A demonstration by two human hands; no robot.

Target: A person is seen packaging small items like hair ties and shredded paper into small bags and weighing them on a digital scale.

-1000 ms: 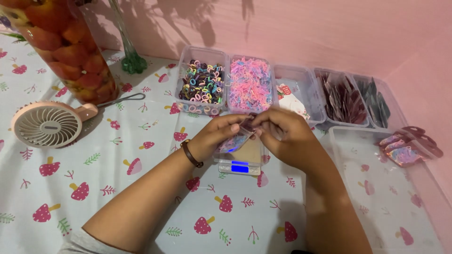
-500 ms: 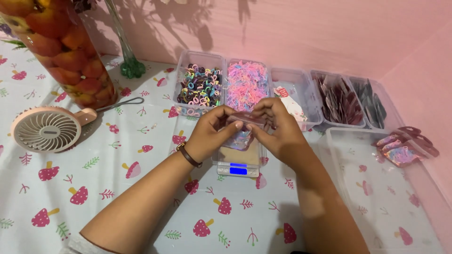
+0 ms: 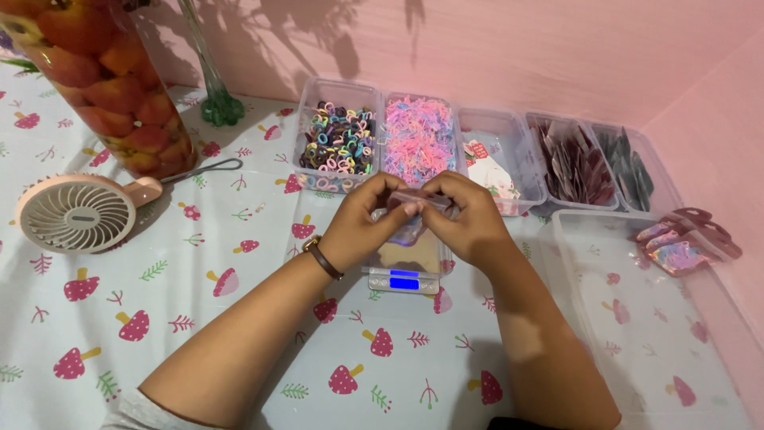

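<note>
Pinching a small clear pouch (image 3: 415, 209) between both hands, left hand (image 3: 368, 224) and right hand (image 3: 468, 220) grip its top edge above a small scale (image 3: 403, 278) with a blue display; behind, clear tubs (image 3: 338, 143) line the worktop (image 3: 199, 318) by the pink wall.

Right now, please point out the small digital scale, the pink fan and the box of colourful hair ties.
small digital scale (image 3: 403, 280), head view, on its blue display.
pink fan (image 3: 76, 213), head view, on the round grille.
box of colourful hair ties (image 3: 338, 143), head view, on the ties inside.
</note>
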